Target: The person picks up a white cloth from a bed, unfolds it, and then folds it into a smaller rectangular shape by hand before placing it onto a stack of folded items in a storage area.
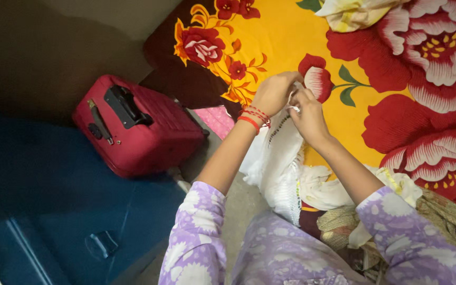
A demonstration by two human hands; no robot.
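Over the floral bedspread [291, 37], just right of the red suitcase [138, 126], left hand [274, 92] and right hand [308, 116] both closed on the top edge of a white garment [275, 158], mid-handling; next, likely a steady pinch on that small edge.

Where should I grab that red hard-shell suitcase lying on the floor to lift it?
Grip the black carry handle on the red hard-shell suitcase, coming from above. The case lies flat with that handle facing up, raised off the shell, likely leaving room for fingers underneath.
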